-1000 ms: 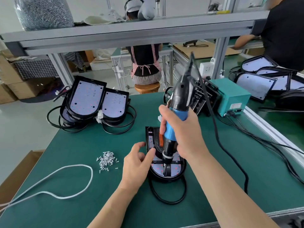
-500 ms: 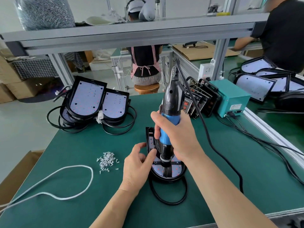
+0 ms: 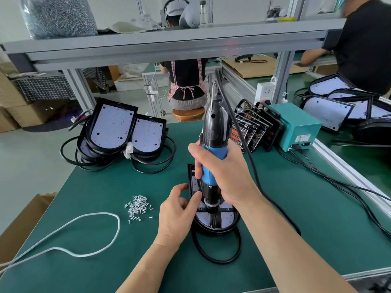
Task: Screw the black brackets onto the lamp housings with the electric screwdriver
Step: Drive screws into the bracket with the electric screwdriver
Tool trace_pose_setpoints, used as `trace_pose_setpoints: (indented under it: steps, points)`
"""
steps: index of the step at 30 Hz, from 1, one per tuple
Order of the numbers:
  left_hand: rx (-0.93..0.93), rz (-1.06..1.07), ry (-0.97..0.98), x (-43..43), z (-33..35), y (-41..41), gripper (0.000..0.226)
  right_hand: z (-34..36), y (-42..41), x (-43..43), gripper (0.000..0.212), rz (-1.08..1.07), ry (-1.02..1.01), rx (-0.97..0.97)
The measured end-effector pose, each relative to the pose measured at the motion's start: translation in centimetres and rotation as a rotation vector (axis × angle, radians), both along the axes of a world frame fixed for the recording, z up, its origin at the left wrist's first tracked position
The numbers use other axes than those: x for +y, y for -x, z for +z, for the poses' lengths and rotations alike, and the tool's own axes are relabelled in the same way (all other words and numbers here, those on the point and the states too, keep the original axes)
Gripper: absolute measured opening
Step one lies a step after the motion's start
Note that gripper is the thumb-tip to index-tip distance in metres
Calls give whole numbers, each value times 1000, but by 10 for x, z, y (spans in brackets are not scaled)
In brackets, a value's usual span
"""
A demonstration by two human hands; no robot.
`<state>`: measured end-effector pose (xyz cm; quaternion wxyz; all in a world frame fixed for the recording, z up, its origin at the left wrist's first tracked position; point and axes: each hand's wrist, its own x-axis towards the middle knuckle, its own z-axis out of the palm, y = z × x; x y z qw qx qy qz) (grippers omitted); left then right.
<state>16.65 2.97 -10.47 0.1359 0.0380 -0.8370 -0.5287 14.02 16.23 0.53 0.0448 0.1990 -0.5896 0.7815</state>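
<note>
Screwdriver (image 3: 214, 132) righted: near-upright, bit down on housing (image 3: 226, 219).

Matt green bench, glossy black plastic, bright metal.

On my feed the table (image 3: 328, 229) wears a smooth, matt green mat. The electric screwdriver (image 3: 214, 132) shows glossy black plastic above a satin blue plastic grip, with a ridged metal collar low down. The lamp housing (image 3: 213, 228) beneath it has a shiny black rim, plastic by the look, around a flat matt white board; the stacked housings (image 3: 112, 127) at middle left look alike. The screws (image 3: 138, 206) are bright, polished metal. I also see a smooth white cord (image 3: 99, 213) at lower left, a rubbery matt black cable (image 3: 220, 261) at bottom centre, a brushed aluminium frame (image 3: 169, 45) across the top, a teal box (image 3: 296, 123) in painted metal, a varnished wooden stool (image 3: 188, 114), and brown cardboard (image 3: 19, 225) at the left edge.
</note>
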Motion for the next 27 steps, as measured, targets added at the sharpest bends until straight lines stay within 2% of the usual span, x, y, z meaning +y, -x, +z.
trace_pose_setpoints:
  steps: [4, 8, 11, 14, 16, 19, 27]
  points:
    - [-15, -2, -17, 1, 5, -2, 29, 3, 0, 3, 30, -34, 22, 10]
    - [20, 22, -52, 3, 11, -6, 32, 5, -2, 5, 19, -62, 41, 6]
    - [138, 45, -89, 0, 17, -16, 22, 9, -4, 8, 21, -117, 80, 2]
    - [251, -154, 72, -8, 24, -30, 43, 17, -4, 15, 27, -196, 148, -7]
    - [273, -309, 209, -10, 28, -37, 43, 23, -2, 23, 28, -247, 206, -25]
    - [298, -350, 294, -9, 29, -42, 35, 27, 1, 33, 24, -282, 298, -61]
    - [244, -272, 169, 1, 35, -37, 26, 27, 5, 38, 23, -318, 392, -133]
